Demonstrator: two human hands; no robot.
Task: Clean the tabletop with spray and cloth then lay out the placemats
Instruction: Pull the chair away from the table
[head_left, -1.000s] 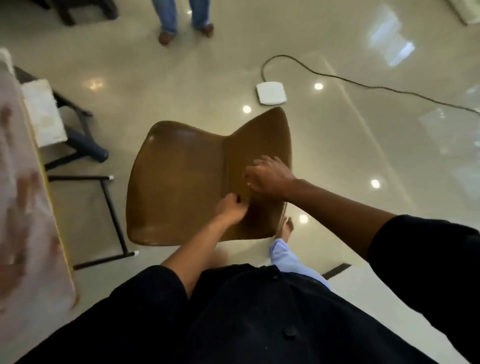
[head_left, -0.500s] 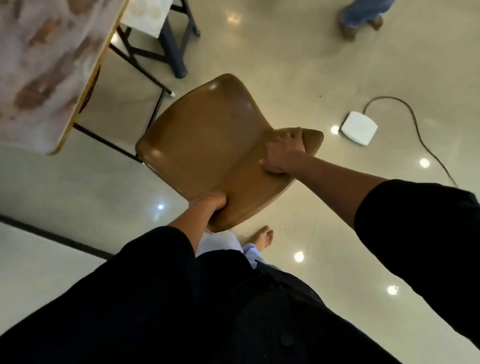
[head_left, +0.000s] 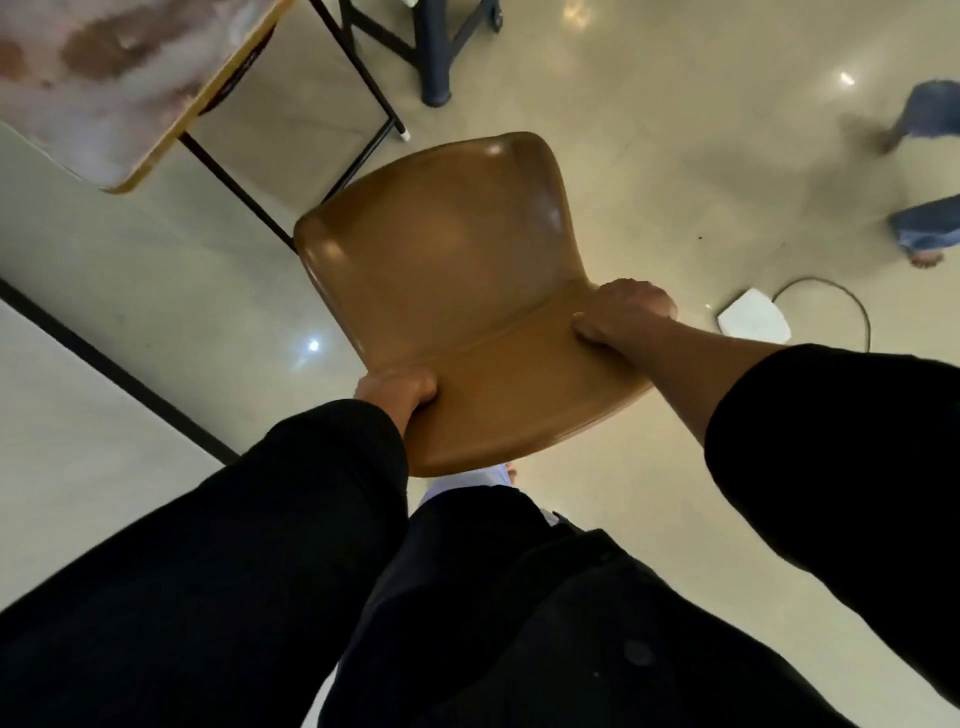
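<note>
Both hands hold the brown chair (head_left: 447, 280): left hand (head_left: 397, 387) grip is curled round the near-left edge of the shell, right hand (head_left: 623, 312) grip clamped over the right edge by the seat/back crease. Vs a sec ago the chair has swung round w/ the person and now sits just off the corner of the surface (head_left: 104, 78), whose black legs (head_left: 363, 78) are right beside the seat front; prob. just chair shifting before any cleaning starts. Surface is at top left, only a corner in view: pale top w/ brownish blotches, yellow edge band, blurred; no spray, cloth or placemats visible.
</note>
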